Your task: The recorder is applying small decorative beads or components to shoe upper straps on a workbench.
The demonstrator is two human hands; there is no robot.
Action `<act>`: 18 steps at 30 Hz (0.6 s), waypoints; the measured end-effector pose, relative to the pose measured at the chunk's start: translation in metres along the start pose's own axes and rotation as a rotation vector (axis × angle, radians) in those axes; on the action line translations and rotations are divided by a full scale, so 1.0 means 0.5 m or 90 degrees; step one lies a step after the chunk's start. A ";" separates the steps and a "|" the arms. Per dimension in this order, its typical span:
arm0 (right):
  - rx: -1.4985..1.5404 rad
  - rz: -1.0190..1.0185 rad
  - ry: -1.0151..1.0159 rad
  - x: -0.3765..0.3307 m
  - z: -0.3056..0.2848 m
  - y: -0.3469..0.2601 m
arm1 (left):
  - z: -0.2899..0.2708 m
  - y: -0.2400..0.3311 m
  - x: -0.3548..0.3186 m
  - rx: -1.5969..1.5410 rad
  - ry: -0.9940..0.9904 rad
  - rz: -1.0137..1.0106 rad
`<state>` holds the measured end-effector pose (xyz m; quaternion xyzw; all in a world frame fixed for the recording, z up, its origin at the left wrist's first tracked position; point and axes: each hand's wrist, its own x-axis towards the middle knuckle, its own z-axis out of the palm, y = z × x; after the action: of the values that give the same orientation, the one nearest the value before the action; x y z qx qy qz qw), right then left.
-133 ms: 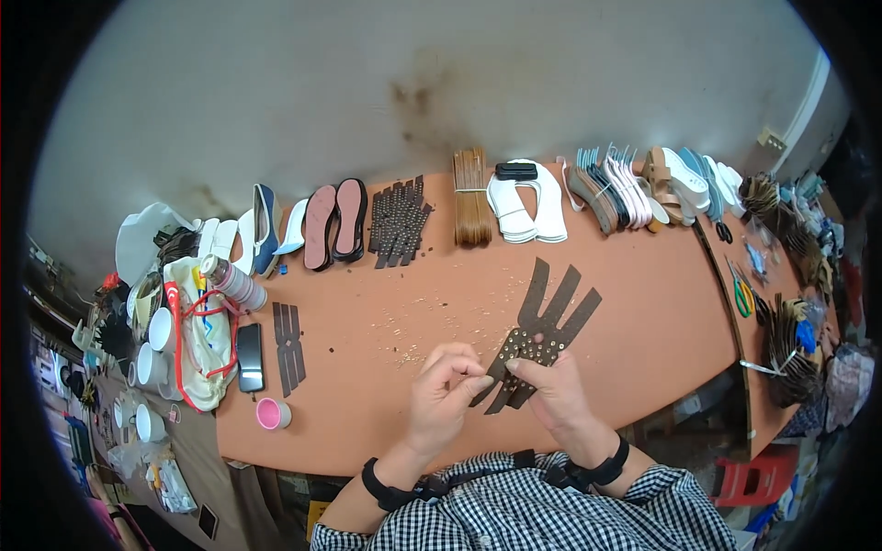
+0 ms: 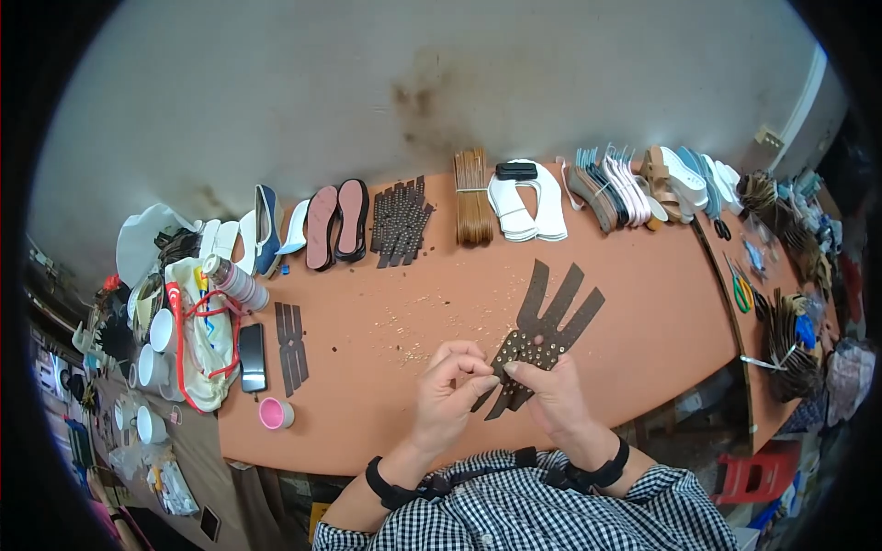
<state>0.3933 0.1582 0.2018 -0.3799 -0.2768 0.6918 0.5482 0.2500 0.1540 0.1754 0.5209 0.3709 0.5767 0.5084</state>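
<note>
A dark brown strappy shoe upper point(image 2: 554, 331), dotted with small metal studs across its middle, is held up over the near part of the table. My right hand point(image 2: 557, 395) grips its lower right side, the thumb lying on the studded face. At the upper's lower left edge, my left hand point(image 2: 452, 390) is closed in a pinch, thumb and forefinger together. Whatever those fingertips hold is too small to make out. Loose gold-coloured studs point(image 2: 411, 344) lie scattered on the table beyond my left hand.
Left on the brown tabletop point(image 2: 358, 404) are a plain dark upper point(image 2: 291, 349), a pink-lined cup point(image 2: 275, 413), a phone point(image 2: 251, 358) and a bottle point(image 2: 236, 283). Studded uppers point(image 2: 401, 223), soles point(image 2: 351, 220) and insoles point(image 2: 548, 207) line the back. Scissors point(image 2: 740, 286) lie at right.
My left fingertips have shifted very slightly to the right along the upper's edge. My right hand keeps its hold on the upper.
</note>
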 end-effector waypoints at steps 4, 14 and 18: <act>0.003 -0.047 -0.003 -0.012 0.014 0.005 | -0.004 0.010 -0.003 -0.088 -0.007 -0.033; -0.004 -0.034 -0.029 -0.013 0.026 0.011 | -0.030 -0.003 -0.006 -0.169 -0.023 -0.066; -0.026 -0.017 -0.067 -0.007 0.020 0.012 | -0.035 -0.006 -0.002 -0.173 -0.029 -0.076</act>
<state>0.3820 0.1539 0.2035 -0.3501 -0.3247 0.6975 0.5343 0.2333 0.1554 0.1688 0.4373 0.3082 0.5781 0.6162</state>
